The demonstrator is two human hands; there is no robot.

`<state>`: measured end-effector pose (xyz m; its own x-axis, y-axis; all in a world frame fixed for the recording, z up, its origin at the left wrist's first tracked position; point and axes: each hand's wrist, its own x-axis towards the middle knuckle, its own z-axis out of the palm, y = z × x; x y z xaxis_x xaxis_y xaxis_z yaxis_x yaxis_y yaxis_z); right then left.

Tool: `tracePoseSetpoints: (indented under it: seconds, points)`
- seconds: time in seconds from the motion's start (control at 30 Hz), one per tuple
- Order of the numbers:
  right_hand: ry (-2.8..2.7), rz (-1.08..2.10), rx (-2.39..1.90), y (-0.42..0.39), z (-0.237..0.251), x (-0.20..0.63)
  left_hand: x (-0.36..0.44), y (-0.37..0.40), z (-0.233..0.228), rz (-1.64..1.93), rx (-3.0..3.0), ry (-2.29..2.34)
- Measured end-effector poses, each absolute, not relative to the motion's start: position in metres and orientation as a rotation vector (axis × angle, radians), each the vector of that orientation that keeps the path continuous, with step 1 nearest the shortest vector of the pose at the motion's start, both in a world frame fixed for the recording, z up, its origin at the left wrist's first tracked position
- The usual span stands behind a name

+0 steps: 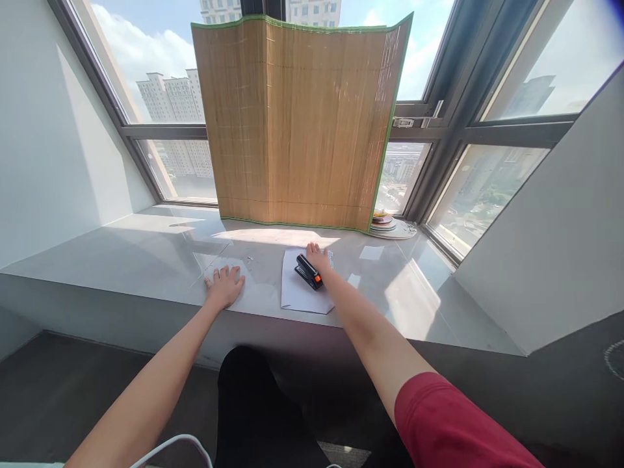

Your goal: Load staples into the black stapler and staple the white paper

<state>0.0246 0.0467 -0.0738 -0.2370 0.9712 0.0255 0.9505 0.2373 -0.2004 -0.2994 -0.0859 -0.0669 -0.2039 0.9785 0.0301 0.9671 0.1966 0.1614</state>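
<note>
The stapler (309, 272), black with an orange patch at its near end, lies slantwise on the white paper (298, 296), and I take it as a weight as well, since it sits well inside the paper's edges. My right hand (319, 257) is just beyond the stapler and to its right, palm down with the fingers apart at the paper's far edge; it seems to steady the paper there. Whether the wrist touches the stapler I cannot tell. My left hand (225, 288) is well to the left of the stapler, fingers spread on the window ledge (146, 260) and gripping nothing, probably as a prop while I lean in.

Beyond the stapler, a green-edged bamboo mat (312, 130) stands upright before the window (166, 52); I guess it is set there against the glare, and its folds may help it stand. Beyond the stapler to the right, beside the mat's lower corner, are stacked plates (383, 226); something yellow tops the pile, but I cannot tell whether it is food or just another plate
</note>
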Motion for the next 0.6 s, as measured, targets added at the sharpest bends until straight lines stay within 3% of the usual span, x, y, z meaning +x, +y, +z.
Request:
tracePoseSetpoints:
  seconds: [0.27,0.6]
  points:
    - [-2.372,0.285,-1.741,0.046,-0.069,-0.033,-0.300,-0.086,-0.066,0.211,1.928,2.387]
    - [-2.296,0.220,-1.830,0.031,-0.079,0.045,-0.304,-0.086,-0.068,0.201,1.952,2.398]
